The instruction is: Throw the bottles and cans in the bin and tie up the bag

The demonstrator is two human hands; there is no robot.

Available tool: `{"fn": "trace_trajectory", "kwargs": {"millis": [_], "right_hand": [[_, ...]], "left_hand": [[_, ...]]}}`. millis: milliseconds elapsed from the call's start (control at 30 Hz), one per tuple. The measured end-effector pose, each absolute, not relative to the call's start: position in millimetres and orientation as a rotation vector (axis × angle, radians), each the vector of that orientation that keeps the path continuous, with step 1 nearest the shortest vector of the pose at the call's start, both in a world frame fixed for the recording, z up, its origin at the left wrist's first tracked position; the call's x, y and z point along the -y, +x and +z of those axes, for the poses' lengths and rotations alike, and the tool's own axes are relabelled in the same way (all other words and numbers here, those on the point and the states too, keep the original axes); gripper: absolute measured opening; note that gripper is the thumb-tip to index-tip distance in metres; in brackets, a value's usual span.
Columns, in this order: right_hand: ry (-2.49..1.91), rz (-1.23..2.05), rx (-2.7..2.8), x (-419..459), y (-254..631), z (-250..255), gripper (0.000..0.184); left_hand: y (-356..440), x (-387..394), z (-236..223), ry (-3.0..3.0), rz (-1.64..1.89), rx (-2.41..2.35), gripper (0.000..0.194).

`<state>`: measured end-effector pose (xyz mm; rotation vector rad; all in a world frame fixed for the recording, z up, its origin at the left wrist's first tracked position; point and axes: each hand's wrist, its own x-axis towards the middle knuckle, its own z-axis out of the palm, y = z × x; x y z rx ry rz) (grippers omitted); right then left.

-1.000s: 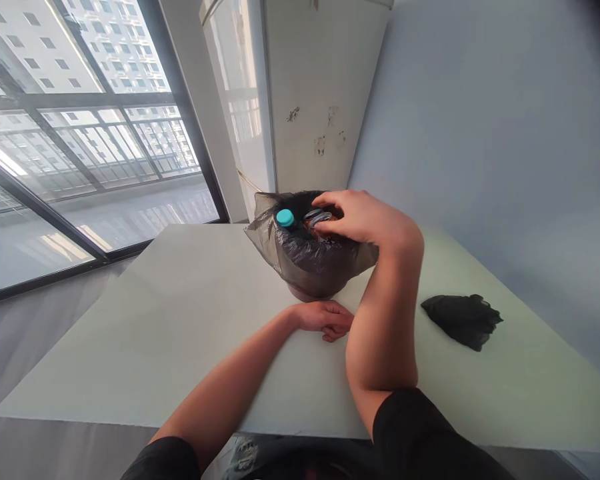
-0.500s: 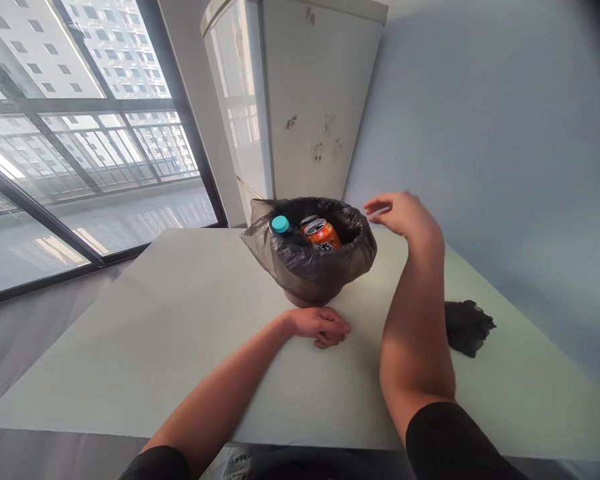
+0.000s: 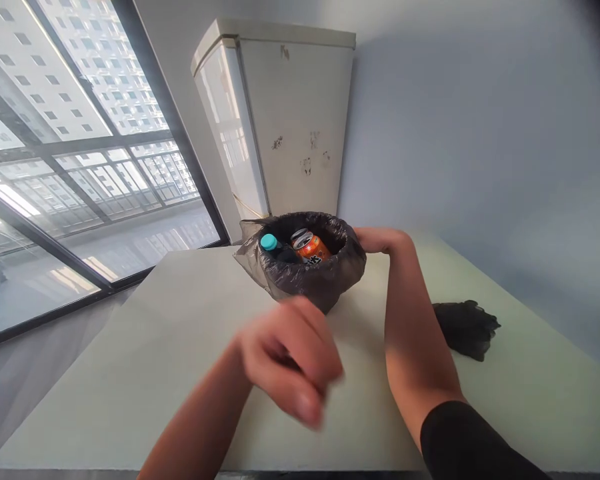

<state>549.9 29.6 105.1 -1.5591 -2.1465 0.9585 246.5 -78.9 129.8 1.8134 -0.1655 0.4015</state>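
A small bin lined with a black plastic bag stands on the table. Inside it lie an orange drink can, part of another can behind it, and a bottle with a turquoise cap. My left hand is raised in front of the bin, slightly blurred, its fingers curled in with nothing visible in them. At the bin's right side is my right hand, reaching round the bag's outside. Its fingers are hidden behind the bag, so their grip does not show.
A crumpled black plastic bag lies on the pale table, right of my right forearm. Behind the table stands a white refrigerator. A wall rises at the right, and glass doors are at the left.
My right hand has left the bin's opening, moved right, then come against the bin's outer right side. My left hand has lifted off the table toward the camera. The view has tilted up.
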Motion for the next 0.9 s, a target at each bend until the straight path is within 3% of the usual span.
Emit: {"fn": "trace_trajectory", "kwargs": {"millis": [100, 167, 267, 400, 467, 600, 767, 900], "right_hand": [[-1.51, 0.874, 2.157, -28.4, 548.6, 113.0, 0.025], [-1.539, 0.885, 2.133, -29.8, 550.2, 116.4, 0.022], [-1.472, 0.955, 2.086, -31.5, 552.2, 119.2, 0.02], [-1.384, 0.954, 2.048, -26.5, 549.8, 125.4, 0.015], [-1.344, 0.967, 2.024, -21.6, 547.5, 130.1, 0.013], [-1.306, 1.026, 1.863, -14.1, 543.8, 137.9, 0.014], [-1.163, 1.002, 1.454, -10.9, 540.0, 144.6, 0.029], [-0.981, 0.997, 1.26, -4.2, 536.7, 153.8, 0.027]], "left_hand": [[214.4, 54.2, 174.9, 1.721, 1.576, -0.468, 0.052], [194.3, 24.9, 178.6, 1.682, 1.81, -1.053, 0.045], [171.0, -15.6, 159.4, 1.584, 1.42, -1.677, 0.05], [161.7, -28.4, 139.6, 1.653, 0.666, -1.461, 0.062], [164.3, -21.5, 141.5, 1.709, 0.519, -1.31, 0.057], [167.4, -10.1, 153.8, 1.763, 0.689, -1.271, 0.051], [164.4, -7.1, 162.2, 1.588, 1.11, -1.24, 0.037], [167.1, -1.6, 169.6, 1.441, 1.276, -1.223, 0.027]]}}
